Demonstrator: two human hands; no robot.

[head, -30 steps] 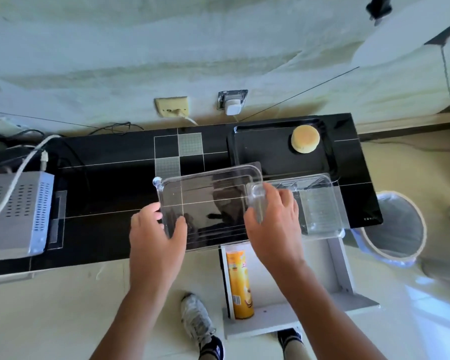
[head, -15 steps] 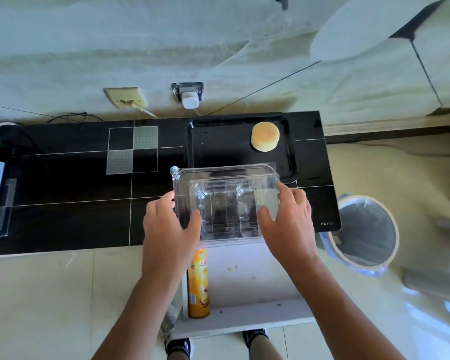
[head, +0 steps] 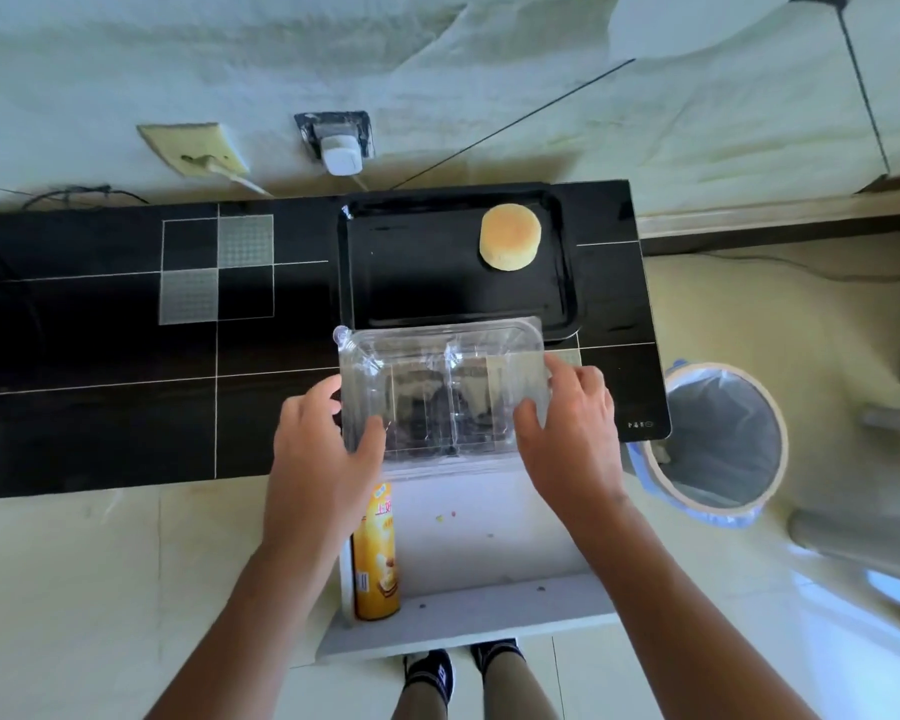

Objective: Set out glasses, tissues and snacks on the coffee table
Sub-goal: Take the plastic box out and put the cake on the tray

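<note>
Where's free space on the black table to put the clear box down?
Bare top left of the black tray, around the grey squares and toward the front edge. Inside the tray, left of the round cake, is open too. Crowded at the front right, where both hands hold the clear box.

Bright daylight from the right glares on the floor (head: 827,605); wide-angle distortion bends edges, and the periphery is soft.

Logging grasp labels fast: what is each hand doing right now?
Left hand: grips the left side of the clear plastic clamshell container.
Right hand: grips the container's right side.
</note>
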